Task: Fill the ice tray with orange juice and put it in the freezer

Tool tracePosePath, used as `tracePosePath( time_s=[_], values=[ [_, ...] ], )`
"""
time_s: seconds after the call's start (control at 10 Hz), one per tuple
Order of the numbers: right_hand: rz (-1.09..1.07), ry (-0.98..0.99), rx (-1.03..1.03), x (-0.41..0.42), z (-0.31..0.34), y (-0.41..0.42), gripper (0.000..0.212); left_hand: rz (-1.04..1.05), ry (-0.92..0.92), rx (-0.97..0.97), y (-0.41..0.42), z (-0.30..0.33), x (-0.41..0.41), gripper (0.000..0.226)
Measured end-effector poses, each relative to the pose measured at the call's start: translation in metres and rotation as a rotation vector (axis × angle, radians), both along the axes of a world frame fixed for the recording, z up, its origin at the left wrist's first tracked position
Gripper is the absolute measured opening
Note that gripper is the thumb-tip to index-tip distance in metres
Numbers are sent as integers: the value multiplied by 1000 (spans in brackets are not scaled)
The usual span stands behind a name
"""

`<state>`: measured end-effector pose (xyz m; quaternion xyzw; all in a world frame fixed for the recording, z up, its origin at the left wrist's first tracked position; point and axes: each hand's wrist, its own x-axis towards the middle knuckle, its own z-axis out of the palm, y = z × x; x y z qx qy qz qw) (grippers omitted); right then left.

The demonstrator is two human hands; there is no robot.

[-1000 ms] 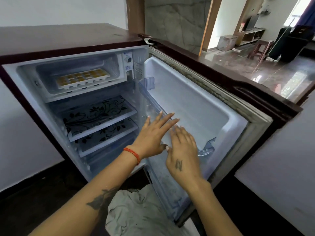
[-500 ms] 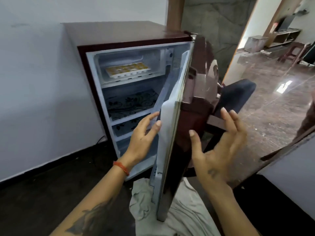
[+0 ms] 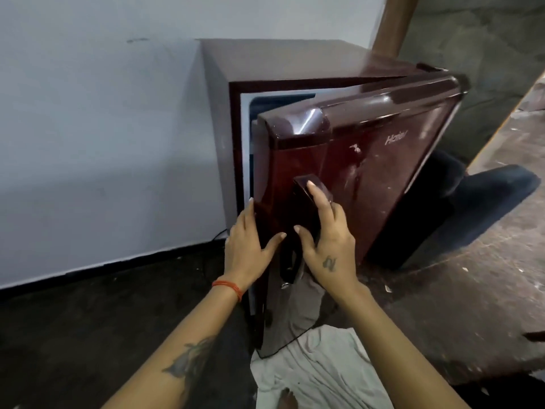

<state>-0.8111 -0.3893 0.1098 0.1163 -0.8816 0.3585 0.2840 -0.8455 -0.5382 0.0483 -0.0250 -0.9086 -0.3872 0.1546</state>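
A small maroon fridge (image 3: 283,63) stands against the white wall. Its glossy door (image 3: 383,178) is swung nearly to the cabinet, leaving a narrow gap on the left where the white inner frame shows. My left hand (image 3: 247,246) lies flat on the door's left edge, fingers spread. My right hand (image 3: 327,234) presses on the door front with fingers resting on the dark handle (image 3: 306,199). The ice tray with orange juice is hidden behind the door.
A pale cloth (image 3: 318,367) lies on the dark floor (image 3: 88,335) below the door. A white wall (image 3: 103,143) runs along the left. A dark object (image 3: 477,208) sits right of the fridge, before a lighter floor (image 3: 486,276).
The door has swung from wide open to almost closed. Both hands moved from its inner side to its outer face. The tray in the freezer compartment has gone out of sight.
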Motion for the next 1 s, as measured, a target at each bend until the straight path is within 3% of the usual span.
tracePosePath(
  time_s=[0.4,0.5,0.6,0.7,0.8,0.9,1.0],
  values=[
    [150,-35,-31,-102,-14,-55,75,139,-136,-93,-45,-17,-100,91],
    [138,-36,-34,-102,-21,-53,75,137,-145,-15,-43,-27,-97,99],
    [125,-13,-35,-100,-24,-51,73,260,-183,199,-27,-43,-85,94],
    [37,18,-27,-95,-33,-53,70,288,-366,337,-9,-65,-68,61],
    [-126,-20,-57,-76,-61,-52,65,109,-418,253,-2,-81,-56,31],
    [-330,-270,-173,-37,-111,-46,57,0,-407,181,4,-92,-48,29],
    [-469,-636,-232,15,-168,-32,52,-94,-520,107,17,-109,-25,64]
  ],
)
